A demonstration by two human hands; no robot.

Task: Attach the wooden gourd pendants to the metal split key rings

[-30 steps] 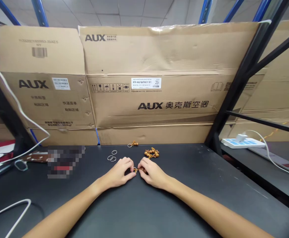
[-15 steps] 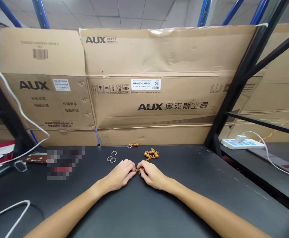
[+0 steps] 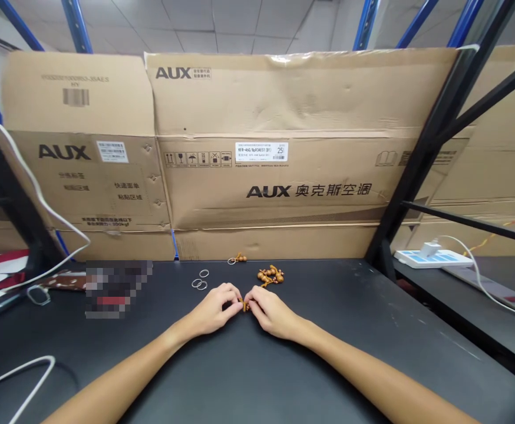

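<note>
My left hand (image 3: 214, 310) and my right hand (image 3: 272, 313) meet at the middle of the black table (image 3: 328, 330). Their fingertips pinch a small wooden gourd charm (image 3: 245, 305) from both sides, and the fingers hide most of it. Beyond my right hand lies a heap of wooden gourd beads on cord (image 3: 270, 275). Farther back, near the table's rear edge, a small gourd charm with a metal ring (image 3: 237, 258) rests. Several loose metal split rings (image 3: 200, 281) lie beyond my left hand.
Flattened AUX cardboard cartons (image 3: 261, 153) stand along the table's back edge, with a black rack upright (image 3: 416, 159) at right. A pixelated object (image 3: 118, 288) sits left, near glasses (image 3: 39, 295). A white cable (image 3: 14, 377) lies front left. A power strip (image 3: 432, 258) is on the right.
My hands have come closer together around the charm. The metal ring seen at my fingertips earlier is now hidden. The view has shifted slightly.
</note>
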